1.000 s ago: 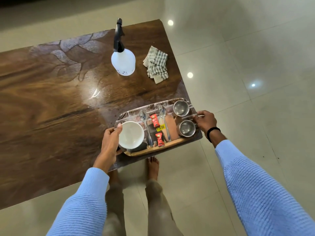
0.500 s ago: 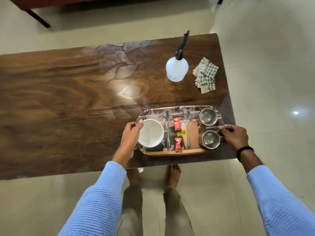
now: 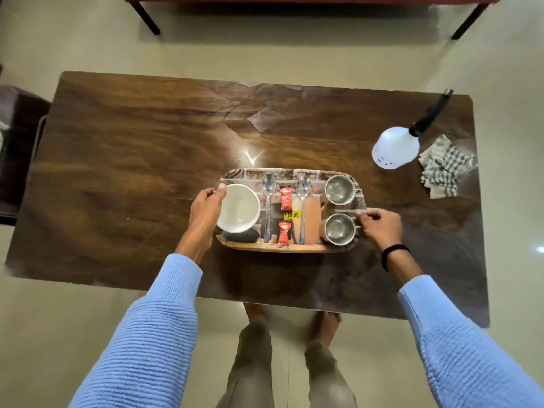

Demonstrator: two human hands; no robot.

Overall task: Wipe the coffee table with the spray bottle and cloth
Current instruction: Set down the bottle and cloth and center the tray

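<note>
A dark wooden coffee table (image 3: 132, 178) fills the view. A white spray bottle (image 3: 396, 147) with a black trigger head stands near its far right end. Just right of the bottle lies a folded checked cloth (image 3: 444, 169). A printed tray (image 3: 294, 173) sits at the middle of the table's near half. My left hand (image 3: 206, 210) grips the tray's left edge, thumb over the rim beside a white bowl (image 3: 239, 208). My right hand (image 3: 381, 226) grips the tray's right edge beside the nearer steel cup (image 3: 338, 229).
The tray also carries a second steel cup (image 3: 340, 189), two spoons (image 3: 268, 184), red sachets (image 3: 285, 198) and a yellow price tag. A dark seat (image 3: 17, 134) stands at the table's left end. Furniture legs (image 3: 147, 17) cross the far floor. My bare feet are under the near edge.
The tray, held in both hands, now sits nearer the table's middle. The view has swung left, so the bottle and cloth appear further right.
</note>
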